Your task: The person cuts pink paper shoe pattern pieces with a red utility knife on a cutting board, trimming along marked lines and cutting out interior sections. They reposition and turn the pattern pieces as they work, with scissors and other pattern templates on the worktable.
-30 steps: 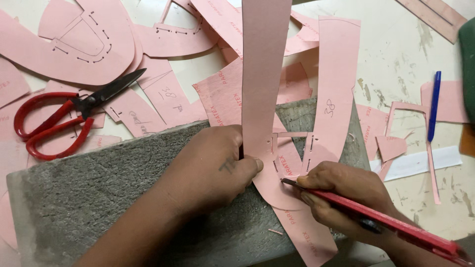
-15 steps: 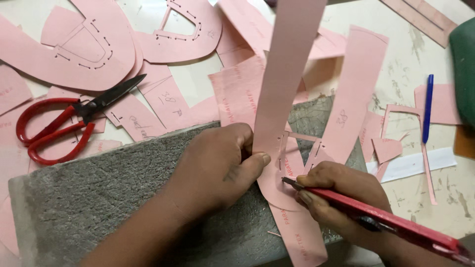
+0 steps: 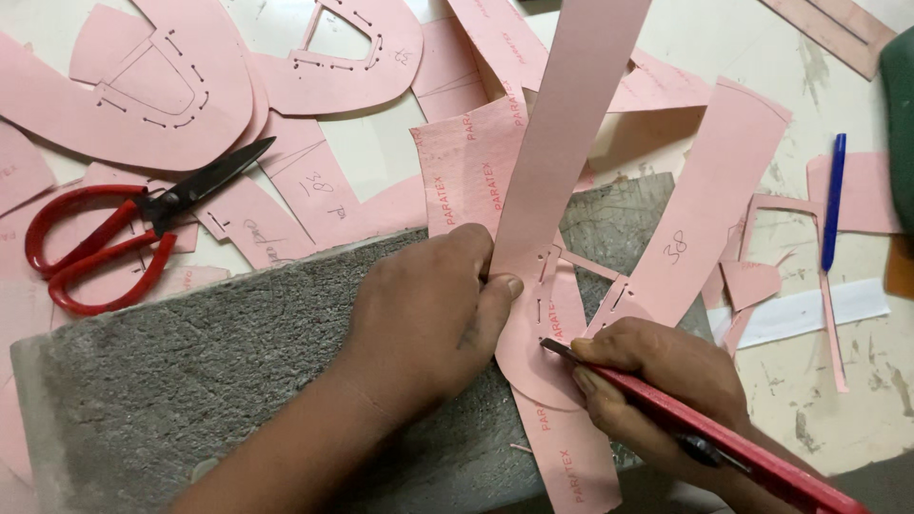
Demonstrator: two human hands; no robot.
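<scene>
Head view: left hand (image 3: 428, 314) fingers pinch pink strip (image 3: 562, 143); right hand (image 3: 657, 381) fingers grip red knife (image 3: 724, 443).

I see pale pink card pieces (image 3: 562, 162) carrying red print and rows of short dark slits. The cutting tool (image 3: 724, 443) is red with a dark tip. The slab (image 3: 219, 381) under the card is mottled grey. Scissors (image 3: 124, 233): red handles, black blades. Pen (image 3: 834, 200): blue. Table (image 3: 847, 400) is cream with grey scuffs. A white strip (image 3: 809, 312) lies on it. The object (image 3: 897, 124) at the frame edge looks dark green, though I cannot be sure.
</scene>
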